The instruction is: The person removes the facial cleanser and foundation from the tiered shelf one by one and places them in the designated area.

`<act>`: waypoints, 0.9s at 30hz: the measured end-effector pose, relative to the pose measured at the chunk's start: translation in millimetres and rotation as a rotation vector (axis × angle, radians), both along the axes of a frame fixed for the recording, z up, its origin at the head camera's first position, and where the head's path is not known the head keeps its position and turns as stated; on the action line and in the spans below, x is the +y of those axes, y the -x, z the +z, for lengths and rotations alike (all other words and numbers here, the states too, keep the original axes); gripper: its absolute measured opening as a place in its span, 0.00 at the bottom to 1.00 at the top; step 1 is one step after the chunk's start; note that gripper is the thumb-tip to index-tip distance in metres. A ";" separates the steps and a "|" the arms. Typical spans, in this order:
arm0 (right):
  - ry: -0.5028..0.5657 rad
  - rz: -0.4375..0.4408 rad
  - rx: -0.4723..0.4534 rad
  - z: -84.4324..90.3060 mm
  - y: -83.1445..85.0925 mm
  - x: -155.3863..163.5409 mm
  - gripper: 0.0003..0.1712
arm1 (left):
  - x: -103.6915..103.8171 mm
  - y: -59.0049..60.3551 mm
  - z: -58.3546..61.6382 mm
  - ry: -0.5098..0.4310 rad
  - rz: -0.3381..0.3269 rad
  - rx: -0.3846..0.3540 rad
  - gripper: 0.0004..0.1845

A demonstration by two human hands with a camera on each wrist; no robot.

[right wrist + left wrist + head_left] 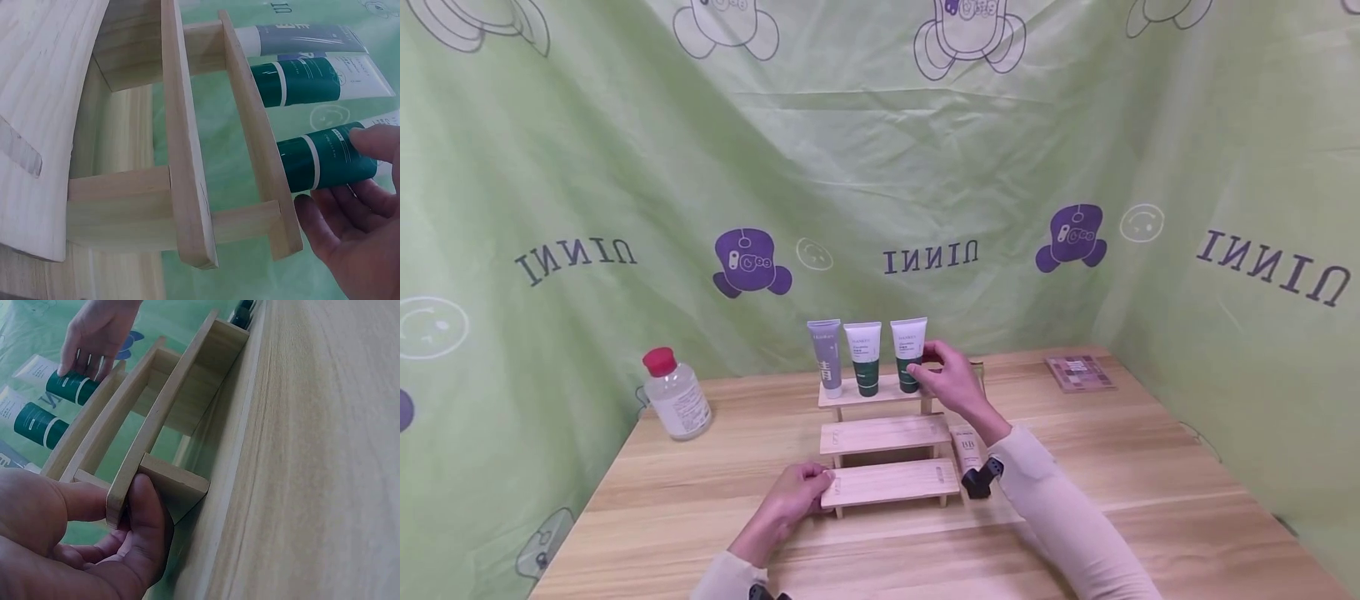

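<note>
We curl our right hand (pixel 951 379) around the green-capped tube (pixel 909 354) standing at the right end of the wooden rack's (pixel 886 435) top step, while our left hand (pixel 793 497) pinches the bottom step's left end.

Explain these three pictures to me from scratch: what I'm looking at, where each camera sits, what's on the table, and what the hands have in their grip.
There is no machine here: a person works with two bare hands. The wide picture comes from a camera on the head, looking down at a wooden table. The other two come from cameras strapped to each wrist, so they look tilted and very close.

On the table stands a three-step wooden rack with three tubes upright on its top step. The right hand has the rightmost green-and-white tube in its grip. The left hand grips the left end of the lowest step.

Also there: a clear bottle with a red cap, a small tube lying beside the rack, and a flat palette at the far right.
</note>
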State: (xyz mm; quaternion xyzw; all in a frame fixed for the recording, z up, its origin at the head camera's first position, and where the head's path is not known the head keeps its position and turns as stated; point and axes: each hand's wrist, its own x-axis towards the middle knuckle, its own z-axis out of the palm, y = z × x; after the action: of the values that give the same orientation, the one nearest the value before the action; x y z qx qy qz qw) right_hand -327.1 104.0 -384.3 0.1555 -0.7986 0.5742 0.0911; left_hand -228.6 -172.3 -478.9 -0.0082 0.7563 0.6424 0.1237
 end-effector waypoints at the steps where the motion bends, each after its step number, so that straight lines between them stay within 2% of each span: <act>1: 0.001 -0.001 0.000 -0.2 -0.3 -0.1 0.24 | 0.0 -0.1 0.1 -0.001 -0.001 0.000 0.15; 11: 0.033 -0.002 0.032 3.0 -5.2 7.2 0.23 | 0.4 1.2 -0.4 -0.004 0.002 -0.014 0.15; 14: 0.050 -0.014 0.045 9.2 -11.5 16.6 0.24 | 0.6 1.4 -0.1 -0.007 0.004 -0.015 0.16; 19: 0.019 -0.044 0.048 12.8 -24.4 44.6 0.24 | 0.7 1.5 1.1 0.003 0.008 -0.020 0.16; 24: -0.079 -0.117 0.020 -3.8 -33.3 86.3 0.26 | 0.4 0.9 2.2 -0.006 0.000 -0.022 0.16; 27: -0.139 -0.166 -0.032 -17.3 -39.3 112.7 0.27 | 0.0 -0.2 1.2 -0.010 -0.007 -0.024 0.16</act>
State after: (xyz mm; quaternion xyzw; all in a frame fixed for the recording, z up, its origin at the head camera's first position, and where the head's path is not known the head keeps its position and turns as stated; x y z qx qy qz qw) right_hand -287.8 216.8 -401.6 0.0856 -0.8480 0.5104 0.1143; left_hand -228.4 -172.3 -477.7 -0.0126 0.7516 0.6455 0.1351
